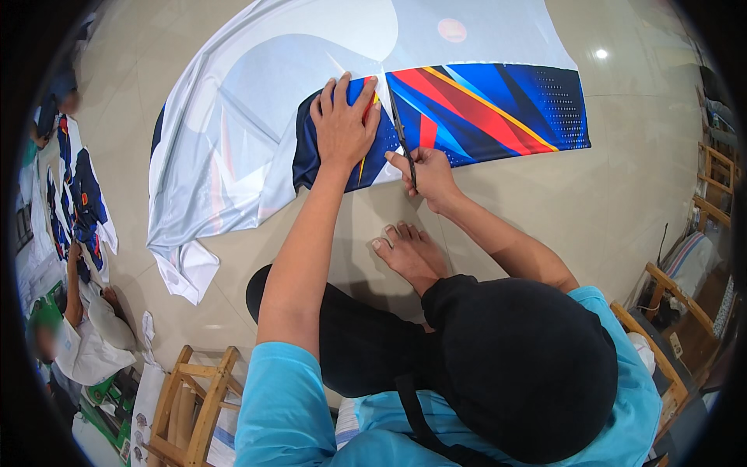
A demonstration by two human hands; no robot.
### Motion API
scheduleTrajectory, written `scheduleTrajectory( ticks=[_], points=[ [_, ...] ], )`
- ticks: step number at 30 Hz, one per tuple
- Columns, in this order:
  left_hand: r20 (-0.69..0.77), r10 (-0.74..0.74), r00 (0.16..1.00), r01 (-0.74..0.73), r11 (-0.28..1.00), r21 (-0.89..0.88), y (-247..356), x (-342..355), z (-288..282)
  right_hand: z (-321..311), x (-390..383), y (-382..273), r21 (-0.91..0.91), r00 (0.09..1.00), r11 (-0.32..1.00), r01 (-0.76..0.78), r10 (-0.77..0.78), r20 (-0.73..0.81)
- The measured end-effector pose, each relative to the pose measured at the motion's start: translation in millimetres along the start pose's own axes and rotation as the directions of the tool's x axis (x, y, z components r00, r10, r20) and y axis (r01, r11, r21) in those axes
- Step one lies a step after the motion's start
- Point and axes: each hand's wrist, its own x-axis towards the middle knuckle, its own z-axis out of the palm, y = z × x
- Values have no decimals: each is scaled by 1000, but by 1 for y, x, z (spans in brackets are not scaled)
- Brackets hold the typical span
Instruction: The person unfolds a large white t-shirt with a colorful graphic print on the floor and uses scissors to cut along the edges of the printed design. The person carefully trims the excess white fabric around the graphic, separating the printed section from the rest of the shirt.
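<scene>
A large printed fabric piece [233,124] lies on the floor, its pale reverse side facing up. Along its near edge a strip is folded over, showing the blue, red and yellow printed face [498,109]. My left hand [345,128] presses flat on this strip with the fingers spread. Just to its right, my right hand [428,175] grips a pair of dark scissors [398,121]. The blades point away from me and lie along a white gap between two printed parts. How far the blades are apart is hard to make out.
My bare foot [408,253] rests on the tiled floor [607,218] close below the fabric. A wooden stool [191,405] stands at the lower left. Another person [93,327] sits at the far left beside more printed fabric [82,194]. Wooden frames [685,300] line the right side.
</scene>
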Motion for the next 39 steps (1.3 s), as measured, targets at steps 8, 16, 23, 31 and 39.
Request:
scheduleTrajectory(
  ticks=[8,16,23,31,39],
  points=[
    [-11,2,1000,-2,1000,-3,-1,0,1,0,5,-4,32,1000,1000,0,0,-2],
    [-19,7,1000,-7,1000,-14,-1,0,1,-1,4,-10,24,1000,1000,-9,9,8],
    [-17,13,1000,-13,1000,-7,-1,0,2,1,7,-9,7,1000,1000,8,-8,-12],
    [2,0,1000,0,1000,-4,0,1,1,0,10,-8,4,1000,1000,14,-14,-17],
    [-10,-6,1000,6,1000,-19,1,1,0,-3,9,-13,11,1000,1000,-3,3,17]
  ],
)
